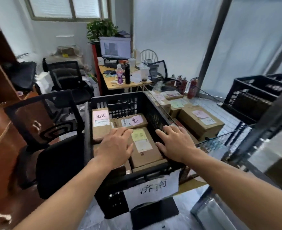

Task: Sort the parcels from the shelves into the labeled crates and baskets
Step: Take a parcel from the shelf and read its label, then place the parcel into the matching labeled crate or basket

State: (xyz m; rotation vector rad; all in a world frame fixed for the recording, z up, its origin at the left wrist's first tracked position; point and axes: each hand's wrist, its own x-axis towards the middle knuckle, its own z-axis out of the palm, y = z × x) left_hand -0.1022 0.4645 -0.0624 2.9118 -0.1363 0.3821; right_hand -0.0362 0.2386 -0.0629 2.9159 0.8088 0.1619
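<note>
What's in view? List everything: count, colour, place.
crate: one, black, centre, labelled.
parcels: at least three, brown, in crate.
other parcels: several, brown, right of crate.
far crates: two, black, far right.
chairs: at least two, black, left.
desk: one, wooden, behind crate.
monitor: one, lit, on desk.
plant: one, green, behind monitor.
extinguishers: at least two, red, right of desk.
left hand: open, on parcels.
right hand: open, over crate's right side.

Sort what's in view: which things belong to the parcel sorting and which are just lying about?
Job: labelled black crate, yellow-tagged parcel, left hand, right hand, pink-tagged parcels, boxes alongside, second crate.
Lying about: office chairs, desk, monitor, bottles, plant.
</note>
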